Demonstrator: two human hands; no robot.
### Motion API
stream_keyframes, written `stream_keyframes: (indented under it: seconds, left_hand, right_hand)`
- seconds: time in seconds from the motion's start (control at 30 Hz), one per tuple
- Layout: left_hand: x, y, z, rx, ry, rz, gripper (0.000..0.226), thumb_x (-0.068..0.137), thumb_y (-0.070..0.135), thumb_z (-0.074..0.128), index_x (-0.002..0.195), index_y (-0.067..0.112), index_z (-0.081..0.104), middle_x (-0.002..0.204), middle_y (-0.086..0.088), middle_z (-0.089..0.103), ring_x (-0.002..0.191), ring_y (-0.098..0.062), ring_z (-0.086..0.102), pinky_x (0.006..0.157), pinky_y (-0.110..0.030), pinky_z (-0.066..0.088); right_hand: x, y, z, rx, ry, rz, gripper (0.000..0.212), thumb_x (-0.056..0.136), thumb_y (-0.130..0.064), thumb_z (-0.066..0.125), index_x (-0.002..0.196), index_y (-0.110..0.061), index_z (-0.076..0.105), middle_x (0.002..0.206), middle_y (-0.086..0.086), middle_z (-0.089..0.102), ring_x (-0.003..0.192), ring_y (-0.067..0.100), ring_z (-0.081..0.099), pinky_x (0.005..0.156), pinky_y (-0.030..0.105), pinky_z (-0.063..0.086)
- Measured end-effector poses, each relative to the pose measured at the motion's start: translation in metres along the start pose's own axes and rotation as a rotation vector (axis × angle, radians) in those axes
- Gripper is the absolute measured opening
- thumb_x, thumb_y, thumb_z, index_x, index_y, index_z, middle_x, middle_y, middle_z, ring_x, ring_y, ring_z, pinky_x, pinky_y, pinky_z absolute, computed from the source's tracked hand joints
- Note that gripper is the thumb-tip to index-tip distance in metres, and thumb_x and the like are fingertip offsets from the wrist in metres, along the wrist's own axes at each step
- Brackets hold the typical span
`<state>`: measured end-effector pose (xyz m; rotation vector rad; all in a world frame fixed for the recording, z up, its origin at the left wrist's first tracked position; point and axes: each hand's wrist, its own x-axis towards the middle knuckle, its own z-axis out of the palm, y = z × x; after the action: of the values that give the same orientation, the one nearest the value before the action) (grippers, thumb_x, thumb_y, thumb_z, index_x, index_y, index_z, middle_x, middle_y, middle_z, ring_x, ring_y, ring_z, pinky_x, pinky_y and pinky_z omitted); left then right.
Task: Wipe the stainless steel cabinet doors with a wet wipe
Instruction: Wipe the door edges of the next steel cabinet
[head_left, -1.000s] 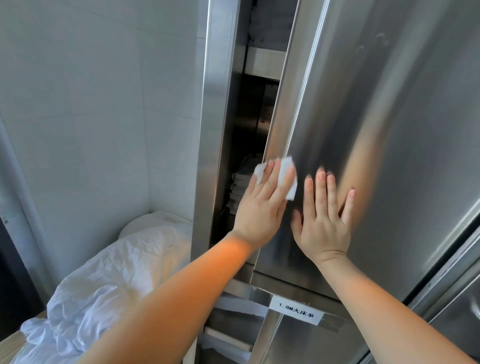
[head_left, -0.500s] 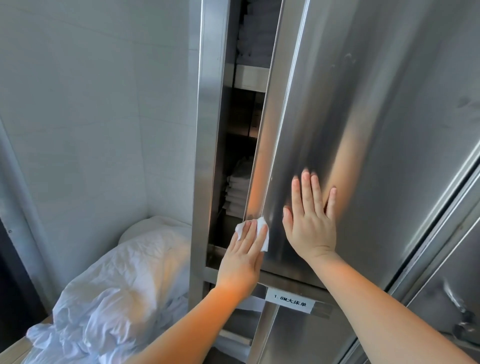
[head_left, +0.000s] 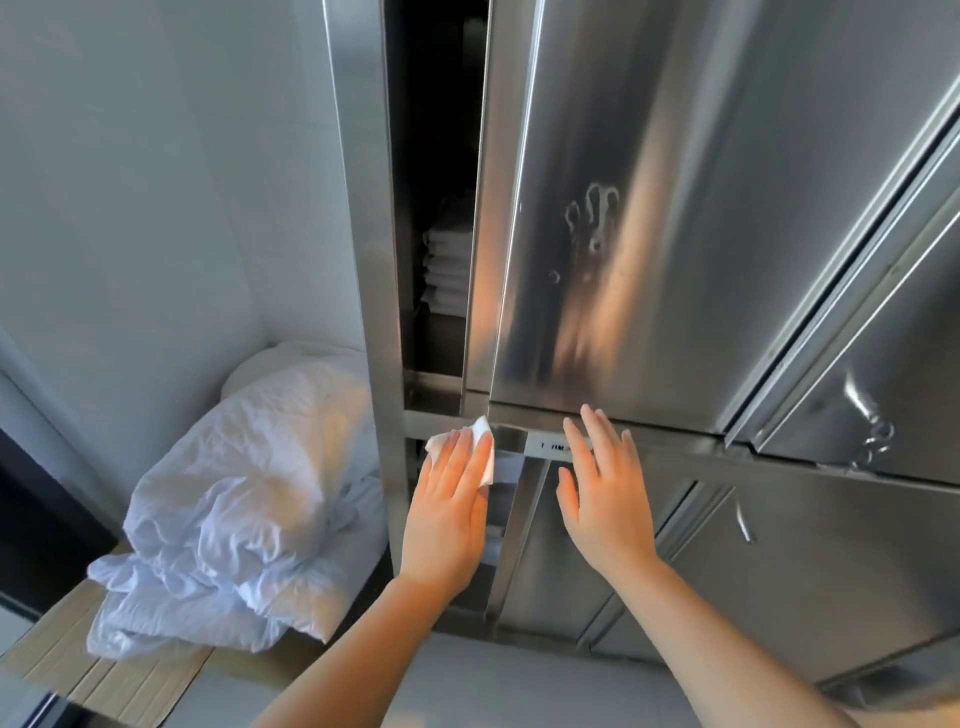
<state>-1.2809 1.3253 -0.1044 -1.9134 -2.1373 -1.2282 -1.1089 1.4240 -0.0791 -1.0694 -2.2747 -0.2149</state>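
The upper stainless steel cabinet door (head_left: 675, 234) stands ajar and bears a damp handprint (head_left: 592, 218). My left hand (head_left: 449, 512) lies flat with straight fingers on a white wet wipe (head_left: 480, 441), pressing it against the steel rail below the door's bottom left corner. My right hand (head_left: 605, 488) is off the door, fingers spread and straight, in front of the white label (head_left: 553, 446) on the rail; whether it touches the metal I cannot tell. A lower cabinet door (head_left: 779, 561) lies under the rail.
Folded white linen (head_left: 444, 270) is stacked inside the cabinet, seen through the gap. A heap of crumpled white bedding (head_left: 244, 499) lies on a wooden surface (head_left: 104, 675) at the left against the white wall. Another steel door (head_left: 883, 395) is at the right.
My left hand slid the wipe down the door's left edge to the rail below. My right hand came off the door and dropped lower, leaving a handprint behind.
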Motion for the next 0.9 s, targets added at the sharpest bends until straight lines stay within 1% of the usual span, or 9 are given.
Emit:
stream_keyframes:
  seconds: [0.1, 0.13, 0.23, 0.3, 0.47, 0.57, 0.67, 0.8, 0.9]
  left_hand:
    - [-0.021, 0.004, 0.015, -0.017, -0.037, -0.011, 0.049, 0.104, 0.028, 0.024, 0.153, 0.02, 0.026, 0.156, -0.007, 0.037, 0.147, -0.023, 0.026, 0.118, -0.047, 0.026]
    - [-0.028, 0.006, 0.019, -0.023, -0.047, -0.006, 0.049, 0.104, 0.027, 0.026, 0.152, 0.02, 0.028, 0.155, -0.007, 0.038, 0.146, -0.023, 0.027, 0.117, -0.047, 0.026]
    - [-0.045, 0.012, 0.031, -0.027, -0.076, 0.016, 0.048, 0.104, 0.025, 0.029, 0.151, 0.016, 0.034, 0.152, -0.007, 0.041, 0.145, -0.022, 0.03, 0.117, -0.046, 0.028]
    - [-0.056, 0.019, 0.037, -0.024, -0.084, 0.017, 0.047, 0.104, 0.025, 0.029, 0.15, 0.016, 0.035, 0.151, -0.006, 0.042, 0.144, -0.021, 0.031, 0.118, -0.044, 0.028]
    - [-0.075, 0.037, 0.05, 0.002, -0.084, -0.022, 0.047, 0.105, 0.024, 0.027, 0.15, 0.014, 0.037, 0.152, -0.006, 0.042, 0.143, -0.023, 0.033, 0.121, -0.031, 0.015]
    - [-0.086, 0.049, 0.062, 0.039, -0.079, -0.052, 0.048, 0.104, 0.023, 0.028, 0.151, 0.014, 0.036, 0.154, -0.006, 0.039, 0.145, -0.021, 0.029, 0.122, -0.033, 0.015]
    - [-0.09, 0.057, 0.076, 0.075, -0.068, -0.063, 0.049, 0.105, 0.024, 0.027, 0.151, 0.013, 0.035, 0.155, -0.005, 0.037, 0.147, -0.02, 0.026, 0.122, -0.03, 0.011]
    - [-0.09, 0.053, 0.101, 0.101, -0.06, -0.077, 0.049, 0.106, 0.028, 0.024, 0.152, 0.014, 0.034, 0.156, -0.005, 0.037, 0.147, -0.018, 0.023, 0.121, -0.036, 0.014]
    - [-0.081, 0.031, 0.13, 0.129, -0.04, -0.053, 0.049, 0.105, 0.026, 0.027, 0.152, 0.016, 0.031, 0.155, -0.006, 0.037, 0.147, -0.022, 0.026, 0.122, -0.028, 0.003]
  right_hand:
    - [-0.036, 0.001, 0.006, 0.027, -0.067, 0.056, 0.046, 0.095, -0.014, 0.051, 0.14, -0.004, 0.049, 0.151, 0.014, 0.04, 0.142, 0.029, 0.034, 0.112, 0.057, 0.033]
    - [-0.047, 0.001, 0.007, 0.031, -0.083, 0.069, 0.046, 0.095, -0.015, 0.051, 0.14, -0.004, 0.049, 0.151, 0.014, 0.04, 0.142, 0.029, 0.034, 0.113, 0.057, 0.031]
    - [-0.074, 0.004, 0.006, 0.04, -0.107, 0.083, 0.048, 0.096, -0.023, 0.039, 0.14, -0.005, 0.049, 0.149, 0.014, 0.042, 0.141, 0.029, 0.035, 0.114, 0.056, 0.03]
    - [-0.089, 0.008, 0.004, 0.062, -0.119, 0.081, 0.049, 0.096, -0.024, 0.038, 0.14, -0.006, 0.049, 0.149, 0.013, 0.042, 0.14, 0.029, 0.037, 0.114, 0.055, 0.03]
    - [-0.11, 0.022, 0.002, 0.106, -0.141, 0.068, 0.049, 0.095, -0.023, 0.04, 0.139, -0.005, 0.05, 0.148, 0.014, 0.042, 0.139, 0.031, 0.038, 0.114, 0.055, 0.031]
    - [-0.119, 0.03, 0.004, 0.143, -0.166, 0.046, 0.049, 0.095, -0.023, 0.039, 0.139, -0.005, 0.05, 0.148, 0.014, 0.043, 0.139, 0.032, 0.038, 0.115, 0.052, 0.03]
    - [-0.126, 0.039, 0.011, 0.177, -0.185, 0.0, 0.05, 0.094, -0.022, 0.039, 0.14, -0.005, 0.049, 0.149, 0.015, 0.042, 0.14, 0.032, 0.036, 0.116, 0.05, 0.027]
    - [-0.135, 0.05, 0.028, 0.198, -0.153, 0.012, 0.05, 0.095, -0.022, 0.039, 0.141, -0.006, 0.047, 0.15, 0.014, 0.04, 0.141, 0.031, 0.034, 0.116, 0.051, 0.026]
    - [-0.137, 0.063, 0.055, 0.182, -0.093, 0.002, 0.05, 0.096, -0.022, 0.039, 0.142, -0.007, 0.046, 0.151, 0.013, 0.039, 0.143, 0.03, 0.032, 0.116, 0.052, 0.026]
